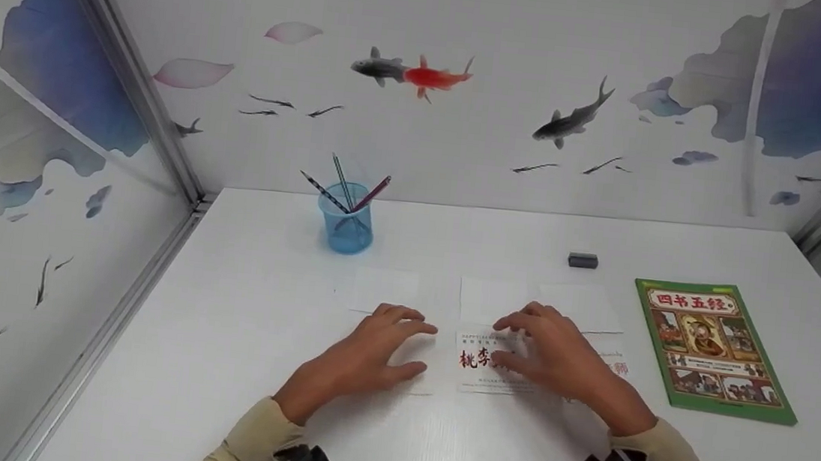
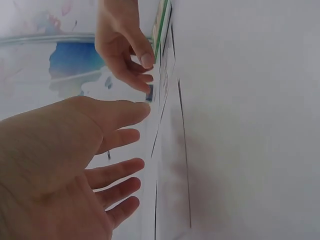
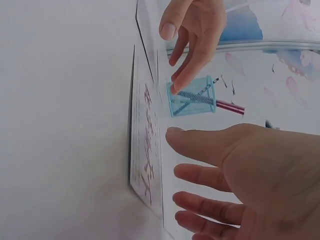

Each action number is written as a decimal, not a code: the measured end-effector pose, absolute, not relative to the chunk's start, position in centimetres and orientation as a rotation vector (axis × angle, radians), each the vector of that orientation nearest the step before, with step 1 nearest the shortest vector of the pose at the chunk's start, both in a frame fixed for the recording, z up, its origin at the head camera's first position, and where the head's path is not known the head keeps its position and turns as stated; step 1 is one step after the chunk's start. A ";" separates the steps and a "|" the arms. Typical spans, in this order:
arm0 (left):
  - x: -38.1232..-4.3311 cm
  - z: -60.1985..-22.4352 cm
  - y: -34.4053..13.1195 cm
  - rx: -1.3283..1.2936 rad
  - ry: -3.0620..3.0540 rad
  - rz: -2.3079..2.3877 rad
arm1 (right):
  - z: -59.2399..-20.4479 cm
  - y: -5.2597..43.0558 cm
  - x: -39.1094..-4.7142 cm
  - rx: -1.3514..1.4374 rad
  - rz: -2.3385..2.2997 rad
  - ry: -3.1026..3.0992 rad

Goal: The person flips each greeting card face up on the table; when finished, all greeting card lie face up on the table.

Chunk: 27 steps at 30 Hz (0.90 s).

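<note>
My left hand [image 1: 376, 351], fingers apart and slightly bent, hovers over a blank white card [image 1: 420, 382] lying on the table. In the left wrist view nothing is between its thumb and fingers. My right hand [image 1: 553, 353] is above a white card with red Chinese characters [image 1: 471, 379], covering the middle of its print. The right wrist view has this printed card [image 3: 146, 145] flat on the table, with the thumb and fingers apart above it. Behind the hands lie more blank cards, one back left [image 1: 386, 290], one in the middle [image 1: 494, 300] and one back right [image 1: 584, 307].
A green picture book [image 1: 715, 350] lies to the right. Farther back is a small dark grey block [image 1: 582, 261]. A blue mesh cup [image 1: 347, 228] with several pencils stands at the back left. Painted panels border the white table [image 1: 240, 274] at the back and left.
</note>
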<state>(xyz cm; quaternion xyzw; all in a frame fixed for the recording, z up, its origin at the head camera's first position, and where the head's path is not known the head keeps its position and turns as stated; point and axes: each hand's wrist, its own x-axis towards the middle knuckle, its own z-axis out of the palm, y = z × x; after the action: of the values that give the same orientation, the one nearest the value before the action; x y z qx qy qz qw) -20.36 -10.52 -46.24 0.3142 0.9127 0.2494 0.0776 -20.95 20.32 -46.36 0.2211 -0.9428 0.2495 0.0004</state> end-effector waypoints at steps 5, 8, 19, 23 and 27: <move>-20.3 -46.2 -12.9 0.924 2.679 0.731 | -46.4 16.9 -20.5 0.887 0.837 -2.924; -20.3 -46.1 -13.8 0.911 2.656 0.719 | -46.5 14.5 -20.5 0.993 0.828 -2.924; -20.3 -45.5 -14.5 0.955 2.684 0.686 | -46.3 10.2 -21.1 1.083 0.718 -2.997; -20.2 -45.7 -14.3 0.953 2.664 0.727 | -46.5 10.5 -21.1 1.098 0.780 -3.001; -20.2 -45.9 -14.0 0.966 2.657 0.746 | -46.4 10.9 -21.1 1.087 0.806 -3.033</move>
<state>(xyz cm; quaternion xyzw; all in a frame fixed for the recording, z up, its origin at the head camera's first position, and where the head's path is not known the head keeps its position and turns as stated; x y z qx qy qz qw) -20.24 -13.99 -45.91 0.3283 0.9033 0.2538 0.1088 -21.10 10.87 -46.39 0.3259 -0.9096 0.2417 -0.0896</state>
